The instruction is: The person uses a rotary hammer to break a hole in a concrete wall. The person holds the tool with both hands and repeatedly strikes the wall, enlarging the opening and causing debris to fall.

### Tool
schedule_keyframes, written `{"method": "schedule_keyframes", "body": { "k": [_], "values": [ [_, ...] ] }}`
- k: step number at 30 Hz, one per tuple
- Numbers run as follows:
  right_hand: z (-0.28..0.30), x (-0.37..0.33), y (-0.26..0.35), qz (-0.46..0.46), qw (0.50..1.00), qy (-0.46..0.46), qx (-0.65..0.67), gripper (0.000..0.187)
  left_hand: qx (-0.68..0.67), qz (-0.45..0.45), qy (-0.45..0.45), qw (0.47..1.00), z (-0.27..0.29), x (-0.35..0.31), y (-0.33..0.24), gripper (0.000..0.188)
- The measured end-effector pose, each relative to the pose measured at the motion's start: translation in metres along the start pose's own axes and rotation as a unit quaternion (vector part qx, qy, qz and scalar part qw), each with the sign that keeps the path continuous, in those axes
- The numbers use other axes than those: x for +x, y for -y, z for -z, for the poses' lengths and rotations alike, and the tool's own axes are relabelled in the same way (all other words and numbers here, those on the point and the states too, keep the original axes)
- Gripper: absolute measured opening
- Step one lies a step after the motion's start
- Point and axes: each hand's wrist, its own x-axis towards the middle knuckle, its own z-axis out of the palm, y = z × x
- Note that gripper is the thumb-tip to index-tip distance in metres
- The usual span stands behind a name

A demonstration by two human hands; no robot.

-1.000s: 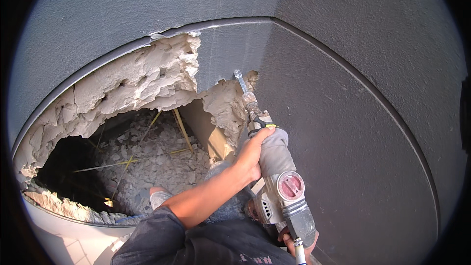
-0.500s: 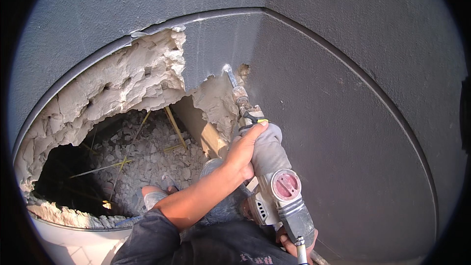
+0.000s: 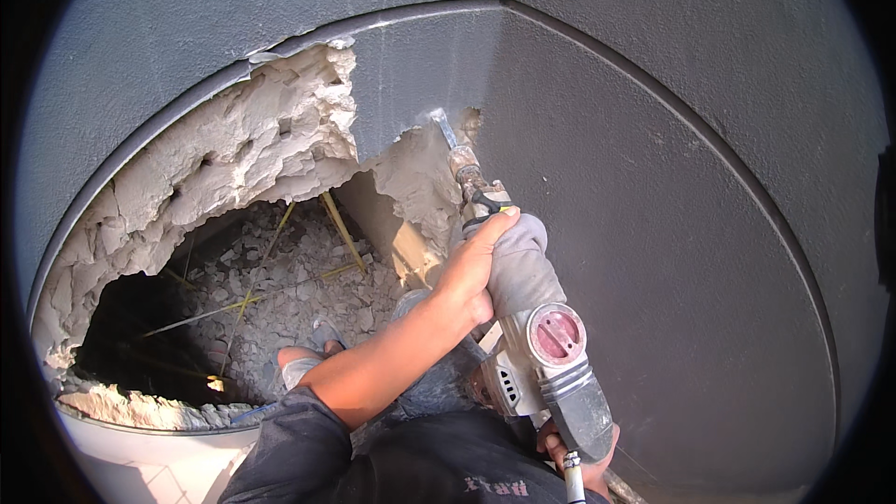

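A dusty demolition hammer [image 3: 525, 271] with a round red cap on its body slants up from lower right against the dark grey wall [image 3: 644, 224]. My left hand [image 3: 471, 266] wraps round the front of the hammer, just behind its chuck. Low in the view, my right hand [image 3: 553, 446] is closed at the rear end of the hammer, partly hidden by the housing and cable. The flat chisel [image 3: 446, 131] meets the wall at a whitish chipped spot along the broken edge, near the inside corner.
Rough, broken masonry [image 3: 233, 140] borders a large opening at left. Inside it lie rubble [image 3: 308, 294] and crossed yellowish bars [image 3: 343, 229]. A foot [image 3: 327, 336] stands by the rubble. A raised moulding [image 3: 691, 121] curves across the wall above.
The broken edge and hammer sit slightly differently in the picture, the hammer a little further right. Both hands keep their grip, and the chisel stays at the same chipped area.
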Motion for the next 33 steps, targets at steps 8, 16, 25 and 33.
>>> {"method": "schedule_keyframes", "body": {
  "k": [8, 16, 25, 33],
  "values": [
    [-0.036, 0.045, -0.019, -0.029, 0.998, 0.014, 0.056, 0.013, -0.004, 0.002, -0.024, 1.0, 0.044, 0.041, -0.03, 0.045],
    [-0.032, 0.113, -0.026, -0.097, 0.994, -0.005, 0.058, 0.015, 0.02, -0.004, -0.047, 0.999, 0.02, 0.113, -0.071, 0.045],
    [0.06, 0.18, -0.007, -0.091, 0.996, 0.015, 0.012, 0.021, 0.042, -0.035, -0.035, 0.998, -0.075, 0.163, -0.056, 0.055],
    [0.133, 0.171, -0.004, -0.022, 0.999, 0.047, 0.003, 0.02, 0.039, -0.063, -0.022, 0.997, -0.1, 0.178, 0.015, 0.058]
  ]
}}
